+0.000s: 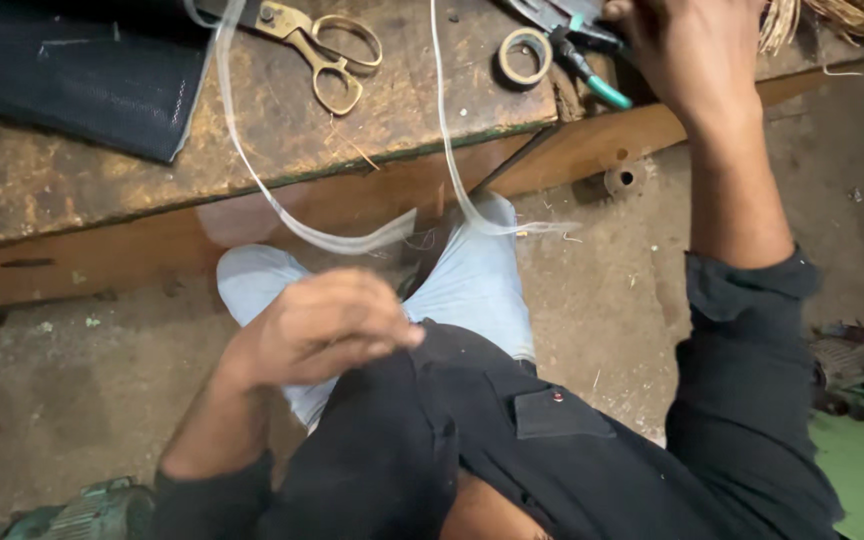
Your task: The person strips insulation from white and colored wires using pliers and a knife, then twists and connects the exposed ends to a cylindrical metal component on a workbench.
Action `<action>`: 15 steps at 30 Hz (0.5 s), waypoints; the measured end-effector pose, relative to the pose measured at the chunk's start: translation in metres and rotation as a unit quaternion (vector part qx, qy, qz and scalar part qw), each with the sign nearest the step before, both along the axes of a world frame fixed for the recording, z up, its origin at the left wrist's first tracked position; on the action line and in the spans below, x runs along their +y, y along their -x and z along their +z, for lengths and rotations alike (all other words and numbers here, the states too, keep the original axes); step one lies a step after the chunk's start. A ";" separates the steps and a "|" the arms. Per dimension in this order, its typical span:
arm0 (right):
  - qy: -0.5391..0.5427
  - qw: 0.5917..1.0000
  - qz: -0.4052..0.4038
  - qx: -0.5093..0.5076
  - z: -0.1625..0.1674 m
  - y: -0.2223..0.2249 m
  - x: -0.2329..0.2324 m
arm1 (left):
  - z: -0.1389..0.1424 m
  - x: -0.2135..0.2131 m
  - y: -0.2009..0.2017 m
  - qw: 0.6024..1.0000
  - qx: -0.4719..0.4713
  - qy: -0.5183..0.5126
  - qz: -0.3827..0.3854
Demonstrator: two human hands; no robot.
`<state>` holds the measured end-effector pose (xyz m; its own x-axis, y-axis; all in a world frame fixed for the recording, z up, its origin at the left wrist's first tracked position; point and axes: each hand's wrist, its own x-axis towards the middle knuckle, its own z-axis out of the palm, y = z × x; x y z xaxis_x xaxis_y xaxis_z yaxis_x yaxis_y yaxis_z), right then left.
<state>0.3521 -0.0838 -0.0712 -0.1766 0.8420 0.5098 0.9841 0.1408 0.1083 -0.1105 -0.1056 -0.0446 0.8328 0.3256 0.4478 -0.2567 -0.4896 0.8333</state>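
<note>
— Head view first: what are you working at?

— A low, worn wooden bench [72,180], its top scuffed and stained yellow-brown, with a dusty concrete floor [592,290] under it. I sit close against its front edge, knees in pale jeans just below.

— And your hands?

— My left hand [327,325] hangs over my lap, fingers curled loosely together; it is blurred, so I cannot tell whether it pinches anything. My right hand [687,45] reaches up to the far right of the bench top, resting by a pair of green-handled pliers [592,75]; whether it grips them I cannot tell.

— What else lies around?

— A clear plastic strip [352,240] droops off the bench in a loop, sagging just above my left hand. Brass scissors [327,50] lie beside a dark mesh sheet [82,80], a small tape roll [524,55] sits near the pliers, and straw-like fibres [852,15] spill at the right corner. The strip crosses in front of the scissors.
</note>
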 end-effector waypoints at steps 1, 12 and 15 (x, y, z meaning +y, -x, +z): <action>-0.009 1.000 0.014 -0.014 0.005 0.006 -0.006 | 0.002 0.001 -0.011 0.999 -0.005 -0.035 0.037; 0.035 0.999 0.002 0.004 0.022 0.046 -0.059 | 0.008 0.060 -0.076 0.870 0.052 -0.402 0.280; 0.022 0.999 -0.030 0.003 0.007 0.056 -0.079 | 0.006 0.093 -0.089 0.818 0.063 -0.478 0.314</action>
